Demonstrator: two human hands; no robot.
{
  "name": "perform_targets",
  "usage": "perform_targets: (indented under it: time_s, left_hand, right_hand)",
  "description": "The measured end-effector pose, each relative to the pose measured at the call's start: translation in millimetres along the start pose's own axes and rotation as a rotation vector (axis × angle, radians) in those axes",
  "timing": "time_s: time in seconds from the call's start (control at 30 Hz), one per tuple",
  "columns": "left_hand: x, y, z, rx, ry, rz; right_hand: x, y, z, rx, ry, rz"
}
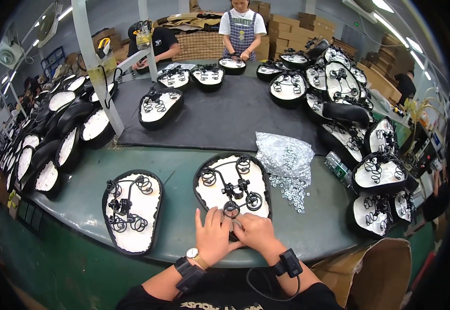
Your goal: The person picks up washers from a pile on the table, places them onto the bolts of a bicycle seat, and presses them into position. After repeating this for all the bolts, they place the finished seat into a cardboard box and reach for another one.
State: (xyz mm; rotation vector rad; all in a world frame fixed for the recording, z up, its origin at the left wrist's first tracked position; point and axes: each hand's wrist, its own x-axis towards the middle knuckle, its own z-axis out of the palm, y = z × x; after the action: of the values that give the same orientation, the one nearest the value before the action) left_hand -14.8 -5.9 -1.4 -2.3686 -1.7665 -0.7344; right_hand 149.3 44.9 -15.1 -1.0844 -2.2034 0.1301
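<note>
**Counter's (307, 235) near edge: upturned seat (214, 195) under left grip (214, 238) and right grip (256, 233)**

Across the counter's middle and toward its far edge, a dark mat (214, 113). Massed along the right edge, a heap of seats (346, 116), many springs-up; along the left edge, another large pile of seats (88, 126).

Just inside the near edge, around its middle, lying underside up: the handled seat, white inside, black-rimmed, with coiled springs on a black frame. Apart from it, farther left by the same edge, a second seat (146, 204), likewise upturned. Just beyond the handled seat's right side, a clear plastic bag (281, 155).

On the left, fingers partly spread at the seat's near end, thumb stretched rightward below; cannot tell whether clamped. On the right, fingers curled inward at the same end, thumb drawn up close; cannot tell what, if anything, is pinched. Forearms reaching in over the near edge and converging, backs of both hands largely upward. Strapped round each wrist, a black device (289, 262); on the left, also a watch (193, 253).

Spilled from beside the bag toward the near edge, small metal nuts (293, 194).
</note>
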Motion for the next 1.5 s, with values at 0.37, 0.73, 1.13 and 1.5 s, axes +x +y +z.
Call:
perform_targets:
  time_s: [0.37, 0.73, 1.13, 1.5]
  left_hand:
    - [9.1, 2.8, -11.8, 0.015, -0.061, 0.032]
    - [10.8, -1.9, -8.4, 0.038, -0.072, 0.043]
    - [-6.8, -22.6, 9.6, -0.115, -0.103, 0.104]
    - [-5.7, -18.0, -2.6, -0.062, -0.068, 0.151]
  right_hand:
    - [2.6, 0.6, -2.4, -0.035, 0.021, -0.005]
    - [4.3, 6.0, -8.1, 0.039, 0.043, -0.070]
    - [-4.0, 8.8, -3.6, 0.076, 0.113, -0.074]
    - [-2.0, 4.5, -4.7, 0.000, 0.057, 0.037]
